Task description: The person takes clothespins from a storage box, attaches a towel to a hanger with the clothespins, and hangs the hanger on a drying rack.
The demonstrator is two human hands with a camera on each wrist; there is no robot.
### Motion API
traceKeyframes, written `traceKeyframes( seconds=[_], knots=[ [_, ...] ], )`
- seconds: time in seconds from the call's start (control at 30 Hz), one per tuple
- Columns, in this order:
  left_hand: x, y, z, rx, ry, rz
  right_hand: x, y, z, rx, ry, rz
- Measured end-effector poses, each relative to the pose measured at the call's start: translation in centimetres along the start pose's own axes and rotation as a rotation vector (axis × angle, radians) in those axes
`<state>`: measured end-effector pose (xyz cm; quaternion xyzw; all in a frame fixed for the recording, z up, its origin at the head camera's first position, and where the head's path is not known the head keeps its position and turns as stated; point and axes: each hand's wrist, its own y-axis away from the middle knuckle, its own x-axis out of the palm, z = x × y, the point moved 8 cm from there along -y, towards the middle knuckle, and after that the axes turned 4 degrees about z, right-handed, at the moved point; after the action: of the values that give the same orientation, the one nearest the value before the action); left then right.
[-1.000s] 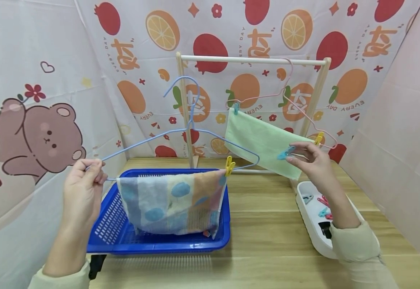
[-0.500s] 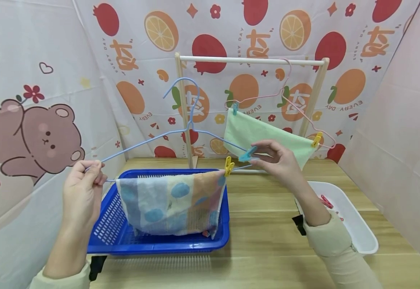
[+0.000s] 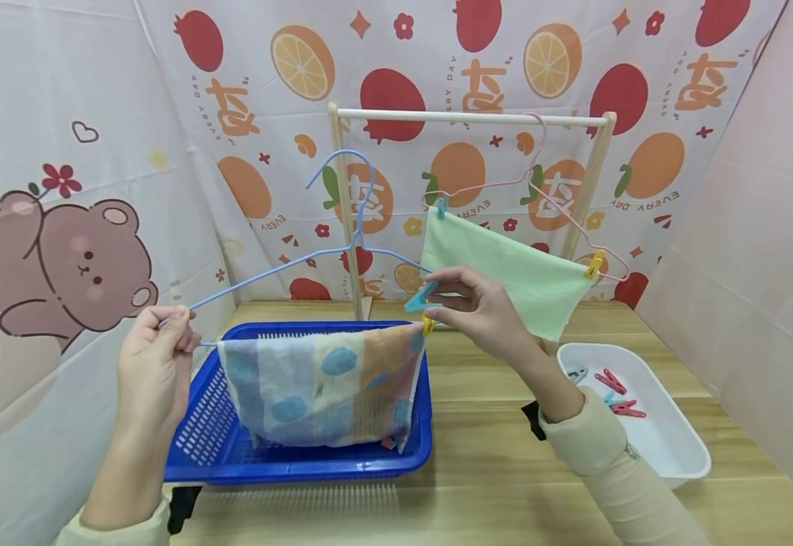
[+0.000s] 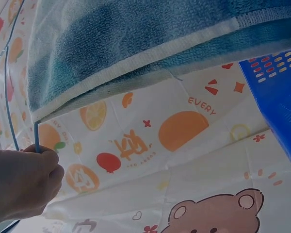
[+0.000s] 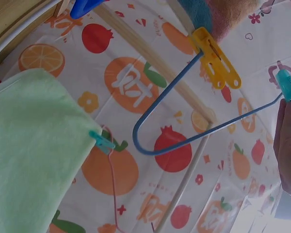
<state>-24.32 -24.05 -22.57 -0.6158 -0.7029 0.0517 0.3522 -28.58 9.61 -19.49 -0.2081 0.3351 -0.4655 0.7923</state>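
My left hand [image 3: 158, 356] grips the left corner of a blue clothes hanger [image 3: 267, 274] and holds it up in front. A checked, multicoloured towel [image 3: 321, 387] hangs folded over its lower bar. Near the towel's right end a yellow clothespin [image 3: 428, 324] clips it to the bar; the right wrist view shows this yellow clothespin [image 5: 213, 58] whole. My right hand [image 3: 481, 311] pinches a light-blue clothespin [image 3: 421, 298] by its handles, just above the yellow one in the head view. It overlaps the hanger's right arm, whose end is hidden behind my hand.
Beneath the towel stands a blue basket [image 3: 301, 472]. Behind is a wooden rack [image 3: 471, 116] with a pink hanger [image 3: 567, 212] bearing a pinned green cloth [image 3: 506, 273]. At the right, a white tray [image 3: 683, 447] contains several clothespins [image 3: 613, 381].
My right hand has moved left with the light-blue clothespin, from in front of the green cloth to the blue hanger's right side. The left hand, hanger and towel have hardly moved.
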Motion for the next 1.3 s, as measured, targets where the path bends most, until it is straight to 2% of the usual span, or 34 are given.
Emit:
traceKeyframes(
  seconds=[0.2,0.7,1.0,1.2,1.3],
  knots=[
    [0.0,0.1,0.0,0.009,0.012,0.0,1.4,-0.6,0.1,-0.003,-0.027,0.011],
    [-0.1,0.2,0.0,0.011,0.004,0.003,5.2,-2.5,0.8,-0.075,-0.118,0.012],
    [0.0,0.2,0.0,0.011,0.016,0.006,6.9,-2.9,0.6,-0.072,-0.151,-0.029],
    [0.1,0.1,0.1,0.011,0.035,0.004,7.8,-3.6,0.8,-0.088,-0.126,-0.078],
    [0.1,0.1,0.1,0.009,0.028,-0.002,8.4,-4.0,0.9,-0.07,-0.11,-0.087]
  ],
)
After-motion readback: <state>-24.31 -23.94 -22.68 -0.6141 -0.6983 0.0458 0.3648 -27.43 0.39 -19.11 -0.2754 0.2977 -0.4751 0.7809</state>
